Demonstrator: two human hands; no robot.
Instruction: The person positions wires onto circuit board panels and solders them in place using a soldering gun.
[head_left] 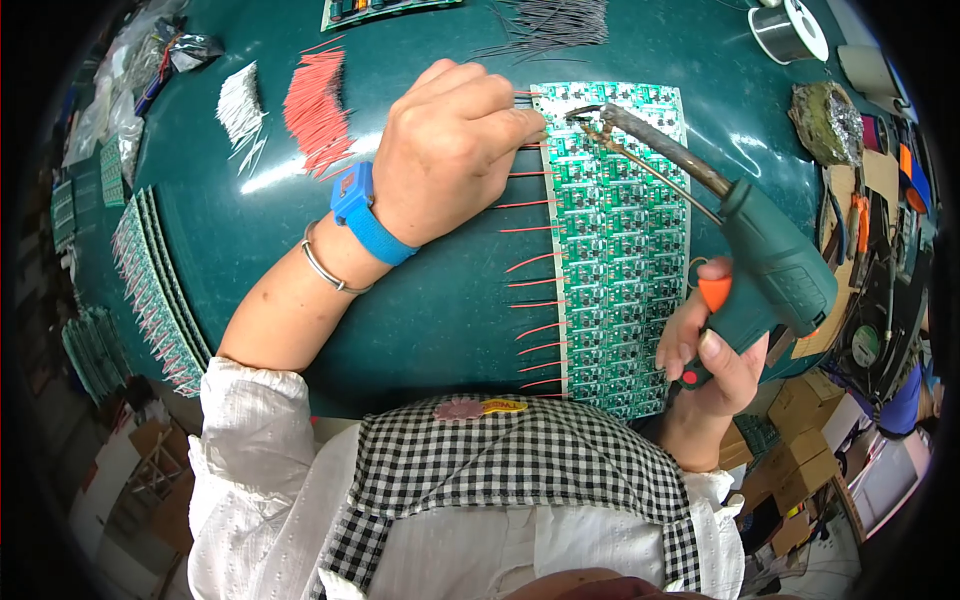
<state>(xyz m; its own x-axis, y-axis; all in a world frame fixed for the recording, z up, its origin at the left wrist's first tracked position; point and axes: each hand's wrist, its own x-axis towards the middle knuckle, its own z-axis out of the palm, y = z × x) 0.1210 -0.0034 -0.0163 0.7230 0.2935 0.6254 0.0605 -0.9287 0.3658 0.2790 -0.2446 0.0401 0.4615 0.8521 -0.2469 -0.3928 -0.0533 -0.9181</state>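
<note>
One green circuit board sheet (pixel 620 260) is lying on the dark green table (pixel 440 310) in front of the person, and red wires (pixel 530 229) are sticking out in a row along its left edge. At the sheet's top left corner, the left hand (pixel 450 130) is bending over with its fingers drawn close together; I cannot tell what, if anything, they are pinching. The right hand (pixel 730 375) is gripping a green soldering gun (pixel 780 265), whose tip is pointing at the upper rows, near the left fingertips; I cannot tell whether it is touching. Farther out, I am seeing a red bundle (pixel 316 113) and a white bundle (pixel 239 105) lying leftward, dark wires (pixel 560 25) lying beyond the sheet, and a spool (pixel 787 35) resting top right.
</note>
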